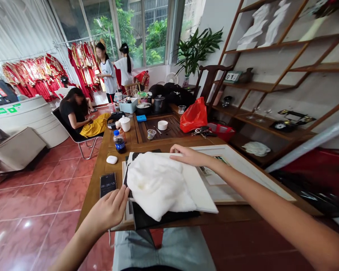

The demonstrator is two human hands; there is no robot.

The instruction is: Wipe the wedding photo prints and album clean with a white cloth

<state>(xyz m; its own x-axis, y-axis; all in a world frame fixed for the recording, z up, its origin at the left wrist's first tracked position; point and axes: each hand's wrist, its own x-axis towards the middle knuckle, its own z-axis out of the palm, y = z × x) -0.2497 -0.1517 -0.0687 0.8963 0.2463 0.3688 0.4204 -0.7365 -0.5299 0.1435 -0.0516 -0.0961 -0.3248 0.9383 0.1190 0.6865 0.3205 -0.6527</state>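
Observation:
A crumpled white fluffy cloth lies on a flat white board at the front of the wooden table. Beneath them shows a black sheet or folder, partly over the table's front edge. My left hand is closed at the board's left edge, fingers together, thumb hidden. Across the cloth, my right hand grips the board's far edge with bent fingers. A large pale picture frame lies flat to the right, below my right forearm.
A phone showing a timer, a white earbud case and a blue-capped bottle stand at left. Further back are a white bowl and a red plastic bag. Several people are beyond the table; shelves line the right.

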